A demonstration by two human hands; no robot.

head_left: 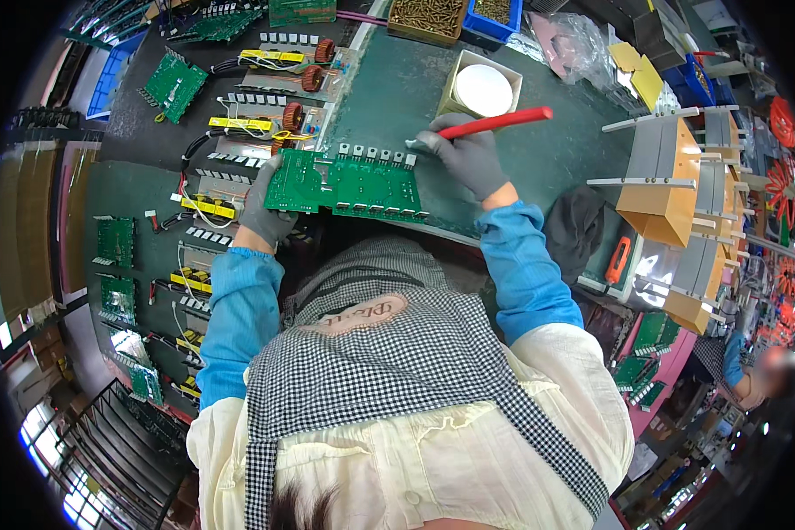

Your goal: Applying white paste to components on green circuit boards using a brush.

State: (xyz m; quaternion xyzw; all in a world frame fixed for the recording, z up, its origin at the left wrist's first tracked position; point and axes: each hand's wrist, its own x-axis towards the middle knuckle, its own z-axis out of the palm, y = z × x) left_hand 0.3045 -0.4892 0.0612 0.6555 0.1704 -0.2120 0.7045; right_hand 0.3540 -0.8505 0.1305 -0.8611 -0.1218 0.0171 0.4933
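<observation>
A green circuit board is tilted up in front of me, with a row of black transistors with metal tabs along its far edge. My left hand is closed on the board's left end. In my right hand is a slim red-handled tool, its handle pointing up and right. The tool's small pale tip is close to the rightmost transistors; I cannot tell whether it touches them. Just beyond that hand, a square carton holds a round white tub or its contents.
Left lie heatsink assemblies with yellow transformers and copper coils, plus loose boards. Screw bins line the far edge. On the right are a dark cloth, an orange-red tool and stacked metal-and-tan parts. Another person is far right.
</observation>
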